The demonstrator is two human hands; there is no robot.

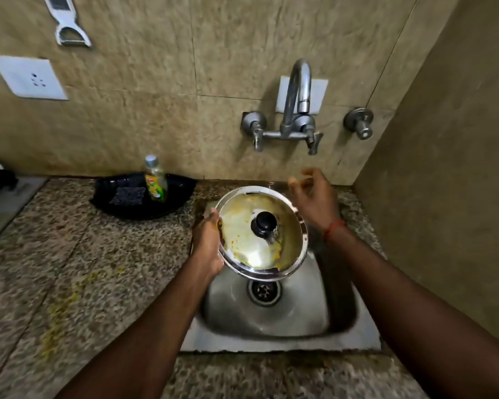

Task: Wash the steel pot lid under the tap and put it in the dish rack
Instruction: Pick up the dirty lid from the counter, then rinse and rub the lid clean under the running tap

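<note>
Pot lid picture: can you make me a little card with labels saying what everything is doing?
lid: steel pot lid, yellow food smears, black knob, tilted over the sink
left hand: grips the lid's left rim
right hand: raised beside the lid, blurred, holding nothing
tap: above the sink, on the wall
counter: bottle standing in a black tray
dish rack: not in view
</note>
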